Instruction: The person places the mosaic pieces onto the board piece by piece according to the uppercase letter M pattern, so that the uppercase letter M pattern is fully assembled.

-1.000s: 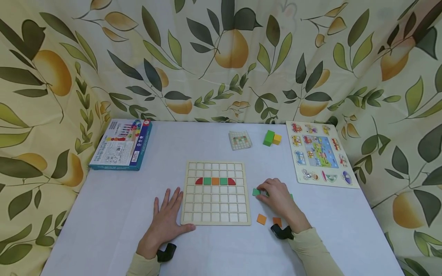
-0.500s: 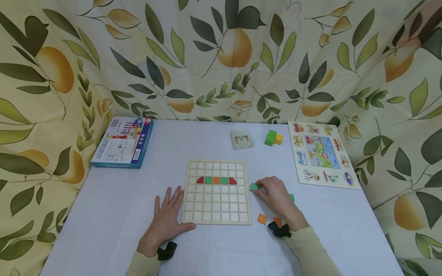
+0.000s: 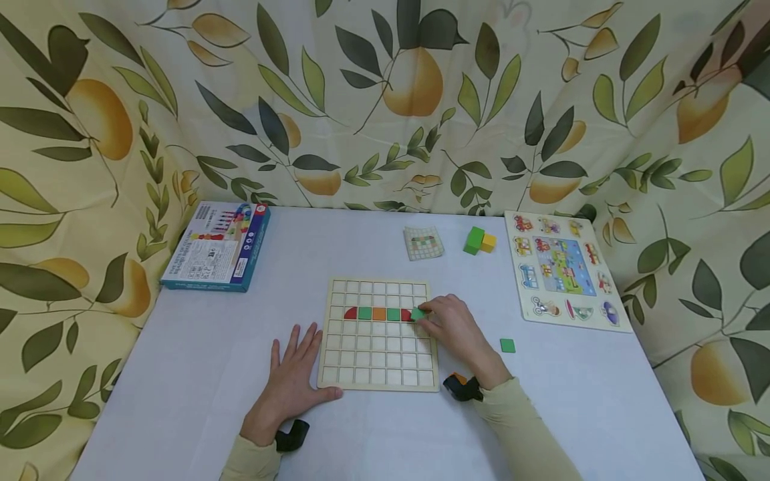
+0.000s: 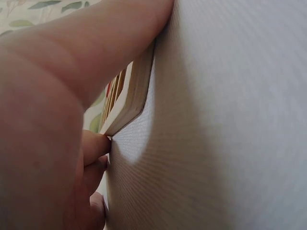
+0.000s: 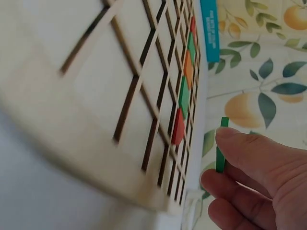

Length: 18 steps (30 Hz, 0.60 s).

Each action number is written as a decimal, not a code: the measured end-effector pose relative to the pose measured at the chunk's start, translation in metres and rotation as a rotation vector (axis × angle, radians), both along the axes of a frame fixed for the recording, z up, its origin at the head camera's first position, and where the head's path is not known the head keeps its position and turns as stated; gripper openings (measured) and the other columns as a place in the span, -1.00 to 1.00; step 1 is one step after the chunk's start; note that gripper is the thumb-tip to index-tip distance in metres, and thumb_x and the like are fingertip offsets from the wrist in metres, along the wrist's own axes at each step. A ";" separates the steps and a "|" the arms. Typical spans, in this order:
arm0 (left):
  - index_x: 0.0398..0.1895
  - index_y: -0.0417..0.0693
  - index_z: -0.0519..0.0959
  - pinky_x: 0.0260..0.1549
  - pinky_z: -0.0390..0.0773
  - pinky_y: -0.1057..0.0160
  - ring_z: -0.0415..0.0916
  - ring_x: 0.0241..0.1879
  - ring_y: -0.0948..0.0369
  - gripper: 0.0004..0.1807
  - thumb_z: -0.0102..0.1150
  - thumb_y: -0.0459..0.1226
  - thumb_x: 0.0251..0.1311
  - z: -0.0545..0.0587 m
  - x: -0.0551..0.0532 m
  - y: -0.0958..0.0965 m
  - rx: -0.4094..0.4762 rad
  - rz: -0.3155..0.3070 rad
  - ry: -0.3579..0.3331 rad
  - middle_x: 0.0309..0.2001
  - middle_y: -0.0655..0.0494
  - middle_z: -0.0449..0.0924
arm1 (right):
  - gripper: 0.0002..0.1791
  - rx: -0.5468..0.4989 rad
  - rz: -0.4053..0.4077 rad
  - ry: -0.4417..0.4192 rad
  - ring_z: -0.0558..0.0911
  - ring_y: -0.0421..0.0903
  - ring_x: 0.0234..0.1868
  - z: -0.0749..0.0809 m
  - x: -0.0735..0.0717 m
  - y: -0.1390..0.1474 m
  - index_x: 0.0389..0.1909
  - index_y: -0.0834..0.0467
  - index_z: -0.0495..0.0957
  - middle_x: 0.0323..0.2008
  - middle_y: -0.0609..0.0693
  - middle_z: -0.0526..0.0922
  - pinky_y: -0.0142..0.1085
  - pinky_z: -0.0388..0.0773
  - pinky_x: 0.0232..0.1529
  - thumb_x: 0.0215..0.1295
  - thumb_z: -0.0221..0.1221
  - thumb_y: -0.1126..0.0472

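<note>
- The right hand (image 3: 455, 329) pinches a green tile (image 5: 220, 160) between thumb and finger, up over the board (image 3: 377, 388), near its right side and close to the red piece (image 5: 178, 128) on that side.
- The left hand (image 3: 290, 381) has its fingers spread out, by the board's left edge and bottom corner.
- To do it well, turn the tile straight with the board, then lower it softly.
- Try not to bump the red piece.

The white worktop (image 3: 373, 434) bears, along its far side, a blue-edged box (image 3: 207, 250), a card (image 3: 424, 243), a green block (image 3: 473, 240), a yellow block (image 3: 488, 243) and a picture board (image 3: 565, 268). Nearer lie a gridded board (image 3: 386, 361), a green tile (image 3: 508, 345) and a part-hidden orange tile (image 3: 460, 377).
</note>
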<state>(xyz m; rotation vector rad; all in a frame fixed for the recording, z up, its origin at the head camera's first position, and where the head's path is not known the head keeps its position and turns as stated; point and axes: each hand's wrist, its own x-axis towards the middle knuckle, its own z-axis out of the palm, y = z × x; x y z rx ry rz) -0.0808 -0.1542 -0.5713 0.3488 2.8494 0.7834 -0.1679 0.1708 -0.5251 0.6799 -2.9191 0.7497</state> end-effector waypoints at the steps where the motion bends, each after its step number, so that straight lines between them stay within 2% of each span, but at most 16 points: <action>1: 0.52 -0.20 0.04 0.27 -0.54 -0.29 -0.45 0.49 -0.10 0.32 0.41 0.32 -0.21 0.000 0.000 0.000 0.000 -0.001 0.002 0.54 -0.04 -0.15 | -0.73 -0.002 0.010 0.009 0.54 -0.03 -0.20 0.000 -0.001 -0.003 -0.17 0.24 0.70 -0.24 0.01 0.71 -0.17 0.46 -0.16 0.14 0.41 0.20; 7: 0.53 -0.19 0.03 0.27 -0.53 -0.29 -0.46 0.49 -0.10 0.32 0.39 0.34 -0.20 -0.001 0.000 0.000 -0.004 -0.004 0.005 0.54 -0.02 -0.16 | -0.75 -0.007 0.067 0.033 0.54 -0.03 -0.23 0.002 -0.007 -0.029 -0.21 0.24 0.70 -0.27 0.01 0.71 -0.17 0.45 -0.18 0.12 0.42 0.22; 13: 0.53 -0.18 0.01 0.27 -0.53 -0.28 -0.47 0.49 -0.08 0.32 0.36 0.35 -0.18 -0.002 0.000 -0.002 -0.018 -0.011 -0.008 0.55 -0.01 -0.18 | -0.74 0.047 0.131 0.004 0.54 -0.07 -0.22 -0.003 -0.008 -0.059 -0.17 0.20 0.71 -0.26 -0.03 0.69 -0.19 0.46 -0.16 0.15 0.40 0.16; 18: 0.54 -0.18 0.00 0.27 -0.52 -0.28 -0.48 0.49 -0.08 0.32 0.34 0.36 -0.16 -0.002 0.000 -0.002 -0.029 -0.019 -0.017 0.55 -0.01 -0.19 | -0.73 0.073 0.185 0.018 0.55 -0.08 -0.22 -0.006 -0.008 -0.078 -0.16 0.16 0.72 -0.22 -0.04 0.71 -0.19 0.46 -0.13 0.15 0.41 0.12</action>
